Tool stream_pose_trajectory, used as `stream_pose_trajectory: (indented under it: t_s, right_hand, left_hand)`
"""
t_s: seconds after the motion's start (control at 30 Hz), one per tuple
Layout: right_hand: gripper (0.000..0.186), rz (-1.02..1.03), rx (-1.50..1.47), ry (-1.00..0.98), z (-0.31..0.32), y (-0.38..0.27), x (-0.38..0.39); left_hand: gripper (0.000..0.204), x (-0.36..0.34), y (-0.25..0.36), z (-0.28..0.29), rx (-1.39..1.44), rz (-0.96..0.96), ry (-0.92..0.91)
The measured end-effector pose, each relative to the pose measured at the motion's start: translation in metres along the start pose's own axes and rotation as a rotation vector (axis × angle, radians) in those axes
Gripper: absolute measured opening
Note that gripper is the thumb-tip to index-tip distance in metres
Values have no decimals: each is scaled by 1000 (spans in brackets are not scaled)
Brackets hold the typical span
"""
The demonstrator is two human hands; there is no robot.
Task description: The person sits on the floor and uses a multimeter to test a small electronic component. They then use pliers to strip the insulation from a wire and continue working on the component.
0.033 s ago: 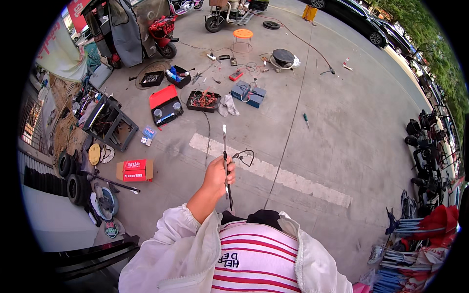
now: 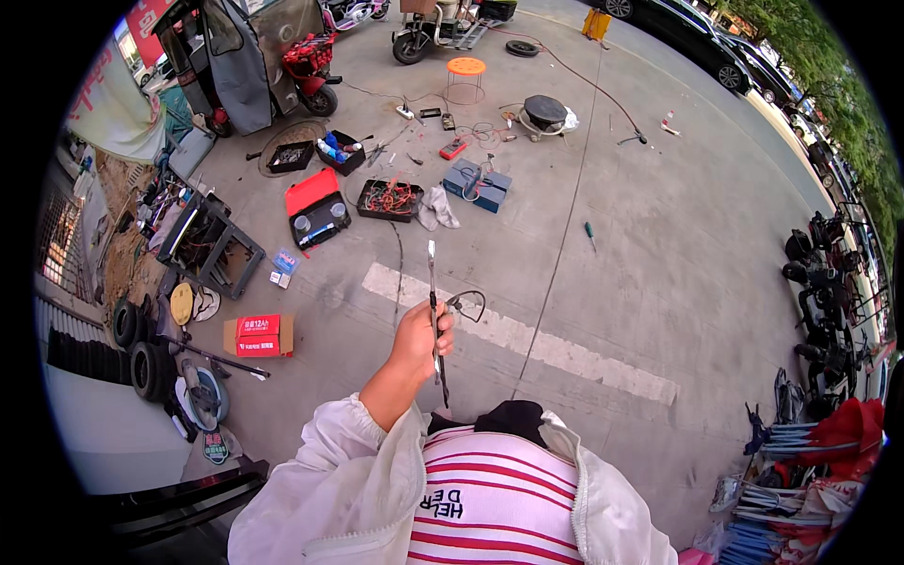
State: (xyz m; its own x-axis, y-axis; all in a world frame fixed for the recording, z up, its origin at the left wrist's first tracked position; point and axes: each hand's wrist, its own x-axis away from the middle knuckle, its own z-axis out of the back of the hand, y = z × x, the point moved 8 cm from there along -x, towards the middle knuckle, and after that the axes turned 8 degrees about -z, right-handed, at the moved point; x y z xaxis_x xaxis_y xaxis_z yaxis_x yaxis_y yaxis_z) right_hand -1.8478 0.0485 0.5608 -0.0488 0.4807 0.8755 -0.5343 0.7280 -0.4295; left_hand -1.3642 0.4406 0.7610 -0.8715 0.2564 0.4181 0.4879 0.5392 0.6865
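Head view: my left hand [image 2: 417,341] has its fingers [image 2: 444,323] closed round a slim metal rod [image 2: 432,273], a dark wire loop [image 2: 484,306] just right of it, raised over the white strip's [image 2: 603,363] left end; my right hand is out of sight. I judge this a holding step, the next move calling for a firm grip and an unsnagged loop.

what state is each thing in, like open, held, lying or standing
Left hand, closed around the metal tool
Metal tool, held
Red-and-black case, lid open
Black tray, open-topped, full of wires
Gray cloth, crumpled
Orange stool, standing upright
Green-handled screwdriver, lying flat
Red-and-brown carton, cannot tell whether open
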Motion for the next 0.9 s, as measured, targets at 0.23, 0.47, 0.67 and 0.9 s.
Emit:
stream_pose_trajectory:
  t_s: [0.23,0.47,0.67,0.9]
  right_hand:
    - [24,-70,104,22,-103,-198,-117]
    - [31,248,427,-9,-303,-586,-190]
    - [35,666,609,-444,-632,-887,-118]
    - [34,317,604,-449,-683,-979,-259]
  left_hand:
    - [18,-239,42,-88,14,-104,85]
    - [15,-389,82,-157,137,-170,298]
    - [15,-560,116,-198,279,-312,409]
    - [19,-765,164,-270,416,-377,472]
